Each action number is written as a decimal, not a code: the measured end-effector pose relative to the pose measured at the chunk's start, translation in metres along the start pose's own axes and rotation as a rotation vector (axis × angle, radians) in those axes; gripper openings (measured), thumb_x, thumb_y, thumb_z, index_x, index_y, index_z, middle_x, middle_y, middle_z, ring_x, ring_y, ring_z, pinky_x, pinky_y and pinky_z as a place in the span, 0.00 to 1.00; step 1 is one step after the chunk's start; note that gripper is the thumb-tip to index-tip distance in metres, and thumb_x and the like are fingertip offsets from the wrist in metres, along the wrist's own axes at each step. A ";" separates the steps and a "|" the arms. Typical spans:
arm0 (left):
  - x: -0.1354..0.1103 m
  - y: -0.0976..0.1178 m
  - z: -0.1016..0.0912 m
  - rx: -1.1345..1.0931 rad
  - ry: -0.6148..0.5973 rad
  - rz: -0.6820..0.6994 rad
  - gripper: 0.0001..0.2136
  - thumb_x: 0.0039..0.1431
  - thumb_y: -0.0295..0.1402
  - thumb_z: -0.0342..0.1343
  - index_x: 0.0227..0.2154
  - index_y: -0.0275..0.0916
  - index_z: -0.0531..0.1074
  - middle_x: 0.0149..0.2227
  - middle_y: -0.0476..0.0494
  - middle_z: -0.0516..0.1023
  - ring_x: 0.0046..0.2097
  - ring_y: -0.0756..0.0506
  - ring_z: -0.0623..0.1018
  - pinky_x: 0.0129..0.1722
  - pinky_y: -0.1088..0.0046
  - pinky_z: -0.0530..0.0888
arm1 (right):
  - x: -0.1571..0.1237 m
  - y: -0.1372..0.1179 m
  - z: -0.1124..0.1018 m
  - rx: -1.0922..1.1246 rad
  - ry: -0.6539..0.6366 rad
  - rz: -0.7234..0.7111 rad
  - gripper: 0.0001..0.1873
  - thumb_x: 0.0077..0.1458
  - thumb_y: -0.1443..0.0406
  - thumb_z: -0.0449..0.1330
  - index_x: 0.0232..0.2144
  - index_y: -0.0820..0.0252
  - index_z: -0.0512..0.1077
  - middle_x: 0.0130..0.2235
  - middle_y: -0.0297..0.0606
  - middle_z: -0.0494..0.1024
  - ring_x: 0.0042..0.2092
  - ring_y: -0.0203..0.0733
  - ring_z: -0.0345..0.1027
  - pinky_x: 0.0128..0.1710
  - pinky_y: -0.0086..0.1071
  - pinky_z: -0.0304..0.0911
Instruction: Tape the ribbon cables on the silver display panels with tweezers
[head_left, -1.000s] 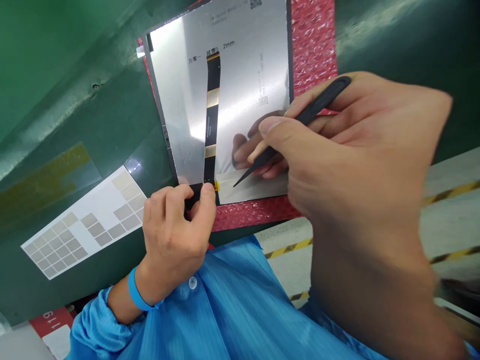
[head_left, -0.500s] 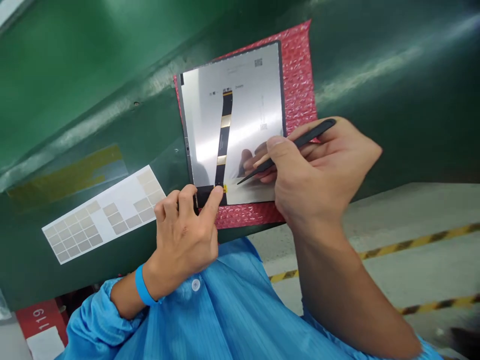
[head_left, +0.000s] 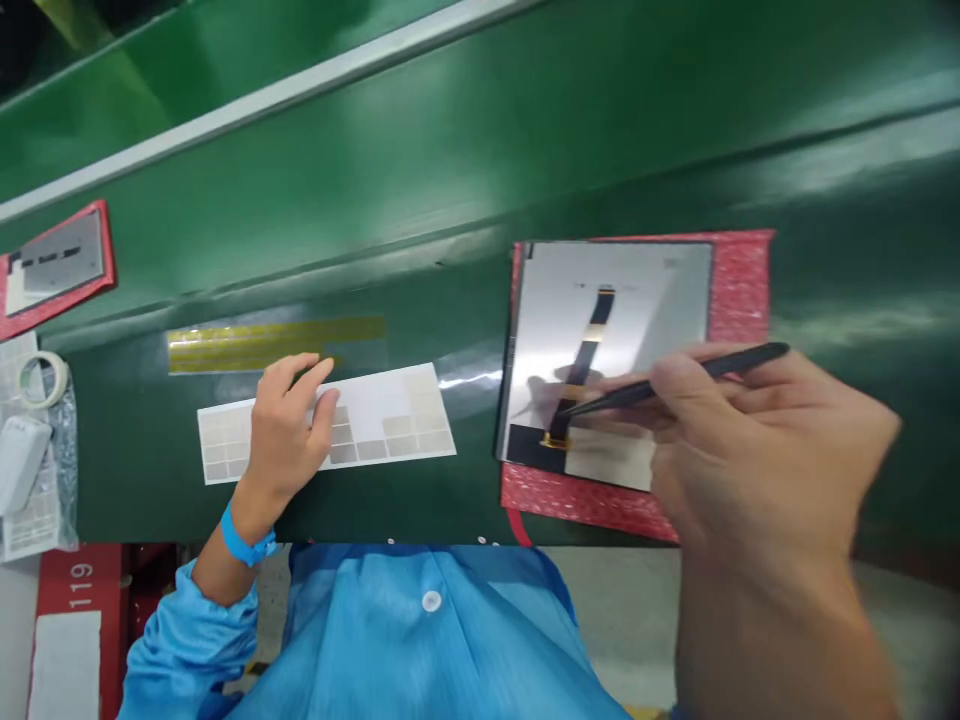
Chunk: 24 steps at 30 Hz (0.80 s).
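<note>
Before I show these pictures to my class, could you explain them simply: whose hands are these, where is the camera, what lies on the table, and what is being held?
There is no machine here, only a person's bare hands. Every picture comes from one camera worn on the head, looking forward and down.

The right hand holds a slim black tool, its tip at a dark ribbon strip on a silver panel; contact is unclear. Red wrap lies beneath the panel.

The left hand, fingers parted, is over a white sheet printed or covered with pale squares.

The green table also bears a yellow-striped sheet and, at far left, a tape roll.
</note>
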<state>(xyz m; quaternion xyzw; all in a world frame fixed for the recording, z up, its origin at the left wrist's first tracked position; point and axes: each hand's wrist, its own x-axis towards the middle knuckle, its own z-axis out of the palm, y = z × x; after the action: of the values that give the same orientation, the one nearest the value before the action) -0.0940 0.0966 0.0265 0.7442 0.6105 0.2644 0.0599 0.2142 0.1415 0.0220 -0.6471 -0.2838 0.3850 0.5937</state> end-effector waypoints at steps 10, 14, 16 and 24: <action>-0.001 0.018 0.033 0.047 -0.243 0.307 0.17 0.76 0.40 0.56 0.58 0.36 0.77 0.59 0.31 0.81 0.60 0.33 0.75 0.52 0.53 0.71 | -0.009 0.008 0.069 -0.138 -0.461 -0.034 0.11 0.56 0.57 0.73 0.32 0.54 0.77 0.31 0.34 0.84 0.34 0.42 0.82 0.32 0.31 0.78; 0.001 0.021 0.033 0.072 -0.261 0.326 0.16 0.76 0.39 0.56 0.58 0.35 0.76 0.60 0.32 0.80 0.60 0.32 0.75 0.52 0.53 0.69 | 0.002 0.007 0.067 -0.182 -0.483 -0.050 0.13 0.57 0.56 0.74 0.32 0.53 0.76 0.30 0.34 0.84 0.33 0.42 0.82 0.30 0.31 0.78; 0.002 0.021 0.032 0.073 -0.253 0.327 0.16 0.75 0.39 0.56 0.57 0.35 0.76 0.60 0.32 0.80 0.60 0.32 0.75 0.52 0.53 0.69 | 0.004 0.005 0.065 -0.201 -0.508 -0.042 0.13 0.56 0.55 0.75 0.31 0.52 0.75 0.29 0.34 0.83 0.32 0.43 0.81 0.28 0.32 0.77; 0.004 0.023 0.030 0.081 -0.267 0.329 0.16 0.75 0.39 0.57 0.57 0.36 0.77 0.60 0.31 0.79 0.60 0.31 0.74 0.51 0.51 0.70 | 0.011 0.002 0.060 -0.257 -0.583 -0.036 0.13 0.58 0.57 0.76 0.32 0.53 0.76 0.30 0.35 0.83 0.33 0.43 0.81 0.30 0.33 0.77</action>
<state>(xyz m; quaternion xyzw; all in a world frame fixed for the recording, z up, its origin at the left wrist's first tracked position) -0.0598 0.1013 0.0116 0.8640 0.4775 0.1450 0.0664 0.1693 0.1832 0.0187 -0.5741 -0.4997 0.5045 0.4076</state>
